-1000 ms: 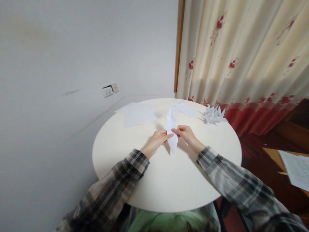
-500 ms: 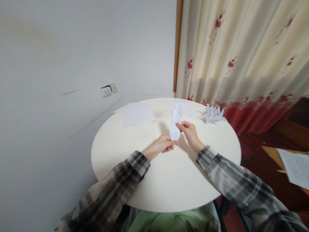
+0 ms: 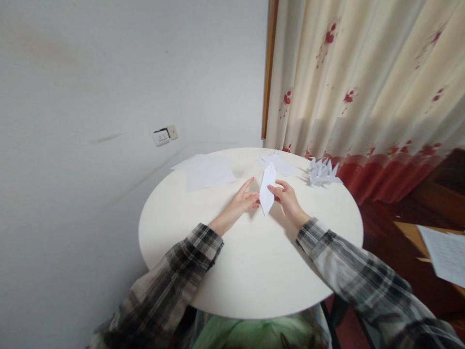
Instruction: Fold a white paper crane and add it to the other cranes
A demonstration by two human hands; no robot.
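Note:
A narrow, pointed piece of folded white paper [image 3: 267, 188] lies on the round cream table [image 3: 250, 271], a little past its middle. My right hand [image 3: 288, 199] pinches its right edge with fingers and thumb. My left hand [image 3: 241, 203] rests beside its left edge, fingers stretched out flat and apart, fingertips touching the paper. Both arms wear plaid sleeves.
Flat white sheets [image 3: 205, 170] lie at the table's far left, another folded paper [image 3: 279, 164] at the far middle, and a pile of folded paper figures [image 3: 321, 172] at the far right. A grey wall with a socket [image 3: 164, 135] is left, a curtain [image 3: 363, 87] right.
The folded paper was held up on end between both hands; it has come down flat on the table. My left hand let go its pinch and spread open beside it.

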